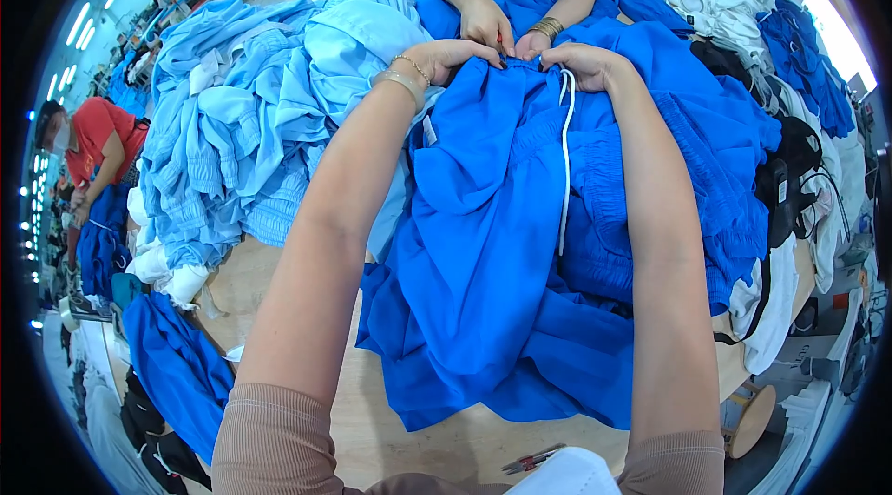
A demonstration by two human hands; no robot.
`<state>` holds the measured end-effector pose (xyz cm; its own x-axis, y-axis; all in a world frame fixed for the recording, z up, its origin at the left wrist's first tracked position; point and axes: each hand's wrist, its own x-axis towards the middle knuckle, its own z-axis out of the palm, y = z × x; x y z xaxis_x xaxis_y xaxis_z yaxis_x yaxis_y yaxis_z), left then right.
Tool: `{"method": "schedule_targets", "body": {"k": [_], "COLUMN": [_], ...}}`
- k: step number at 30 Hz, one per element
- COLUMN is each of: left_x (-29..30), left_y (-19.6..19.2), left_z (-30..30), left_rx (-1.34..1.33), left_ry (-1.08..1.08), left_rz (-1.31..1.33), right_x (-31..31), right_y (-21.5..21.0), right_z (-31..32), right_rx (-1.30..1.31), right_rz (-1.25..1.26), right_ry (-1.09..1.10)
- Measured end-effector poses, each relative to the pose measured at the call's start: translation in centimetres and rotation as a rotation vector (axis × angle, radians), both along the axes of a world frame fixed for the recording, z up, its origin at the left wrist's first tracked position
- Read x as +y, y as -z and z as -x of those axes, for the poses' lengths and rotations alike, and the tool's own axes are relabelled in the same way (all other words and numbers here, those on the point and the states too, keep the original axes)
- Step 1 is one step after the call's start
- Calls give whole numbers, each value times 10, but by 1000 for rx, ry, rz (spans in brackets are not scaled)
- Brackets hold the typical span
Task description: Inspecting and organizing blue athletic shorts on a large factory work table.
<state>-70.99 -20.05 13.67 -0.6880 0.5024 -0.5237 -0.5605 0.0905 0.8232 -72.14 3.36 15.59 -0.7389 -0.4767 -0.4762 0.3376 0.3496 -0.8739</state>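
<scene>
Royal-blue trousers [474,207] with a gathered waistband lie spread before me, their legs hanging toward the near side of the table. My left hand [446,58] is closed on the waistband's left part. At its right part my right hand [585,66] pinches the same band, and a white drawstring [566,160] trails down just below those fingers. Between my hands, a co-worker's hands [506,28] are at the far side of the band. One of them holds a small, partly hidden tool with some red on it.
Light-blue garments [251,114] are heaped at the left, more blue ones [688,132] at the right. White and black items [790,160] lie farther right. Small snips [532,460] rest on the wooden table [362,411] near me. A round stool [751,421] stands lower right; a person in red [98,142] is at far left.
</scene>
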Motion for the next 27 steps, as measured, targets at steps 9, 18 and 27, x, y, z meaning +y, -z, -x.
{"method": "schedule_targets", "body": {"k": [9, 18, 27], "left_x": [0, 3, 1], "left_y": [2, -1, 3], "left_z": [-3, -10, -8], "left_rx": [-51, -54, -56], "left_ry": [-34, -81, -112], "left_rz": [-66, -89, -84], "right_x": [4, 1, 5], "right_y": [7, 9, 15], "right_z": [10, 2, 8], "right_rx": [-13, 23, -5], "right_rz": [-22, 5, 71], "right_ry": [-24, 67, 4]}}
